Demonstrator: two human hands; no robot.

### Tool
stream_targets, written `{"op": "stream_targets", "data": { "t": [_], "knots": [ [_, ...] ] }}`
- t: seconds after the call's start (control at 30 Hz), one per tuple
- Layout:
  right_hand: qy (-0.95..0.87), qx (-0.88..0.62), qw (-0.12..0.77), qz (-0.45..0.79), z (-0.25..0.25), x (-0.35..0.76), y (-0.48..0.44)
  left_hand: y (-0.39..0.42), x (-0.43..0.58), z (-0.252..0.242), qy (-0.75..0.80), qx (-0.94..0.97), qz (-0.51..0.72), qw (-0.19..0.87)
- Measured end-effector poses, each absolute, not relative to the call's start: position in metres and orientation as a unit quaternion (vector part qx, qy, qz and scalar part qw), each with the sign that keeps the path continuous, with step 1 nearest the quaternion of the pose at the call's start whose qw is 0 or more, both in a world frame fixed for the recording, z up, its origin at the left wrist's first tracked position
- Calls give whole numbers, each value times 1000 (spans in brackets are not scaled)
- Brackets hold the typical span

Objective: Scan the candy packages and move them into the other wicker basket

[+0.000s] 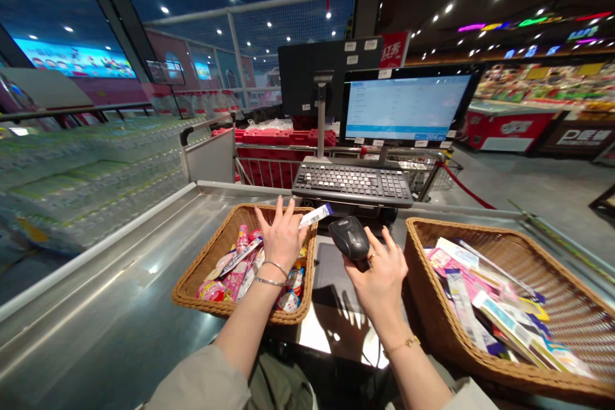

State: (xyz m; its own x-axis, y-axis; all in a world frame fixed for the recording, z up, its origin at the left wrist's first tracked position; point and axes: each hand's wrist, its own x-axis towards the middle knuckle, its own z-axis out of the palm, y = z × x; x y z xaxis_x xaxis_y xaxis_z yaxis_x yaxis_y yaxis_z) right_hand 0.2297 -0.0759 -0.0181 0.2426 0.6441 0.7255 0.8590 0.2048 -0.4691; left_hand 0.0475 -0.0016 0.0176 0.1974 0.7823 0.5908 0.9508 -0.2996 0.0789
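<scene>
Pinching a slim white packet with a dark blue tip (314, 214) beside the thumb, the left grip (281, 237) is hanging over the small wicker basket (225, 308), its other fingers spreading wide. From my distant post, I am seeing the packet poking out past the basket's far right corner, inward from the far edge of the steel bench (120, 288). I am judging that this end-on hold is leaving the printed face free of fingers. The right grip (379, 272) is closing loosely around a black handheld scanner (349, 237), two fingers lifting clear; the handle is hiding behind the palm. Its nose is sitting just beside the packet, apart from it, so both are probably being held close for a short reach. Toward the bench's right end, the large wicker basket (425, 298) is holding more packets, while the small one is standing left of the scanner, both seemingly placed for one hand apiece. At the far edge, a keyboard (353, 182) is resting below a lit screen (406, 106), where I am judging both are staying viewable over the baskets.
</scene>
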Motion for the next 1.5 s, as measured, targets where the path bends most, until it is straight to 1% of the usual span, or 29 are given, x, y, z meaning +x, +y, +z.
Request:
{"op": "stream_targets", "data": {
  "t": [0.3,0.5,0.83,1.5],
  "knots": [
    [-606,-626,475,-120,-19,238,-81,-1,67,16,-549,-761,-306,159],
    [-615,-616,474,-134,-18,241,-83,1,71,15,-536,-760,-318,185],
    [-629,-612,463,-122,-16,240,-86,0,72,10,-532,-752,-325,214],
    [-644,-607,456,-101,-17,238,-87,2,71,7,-539,-750,-325,203]
  ]
}}
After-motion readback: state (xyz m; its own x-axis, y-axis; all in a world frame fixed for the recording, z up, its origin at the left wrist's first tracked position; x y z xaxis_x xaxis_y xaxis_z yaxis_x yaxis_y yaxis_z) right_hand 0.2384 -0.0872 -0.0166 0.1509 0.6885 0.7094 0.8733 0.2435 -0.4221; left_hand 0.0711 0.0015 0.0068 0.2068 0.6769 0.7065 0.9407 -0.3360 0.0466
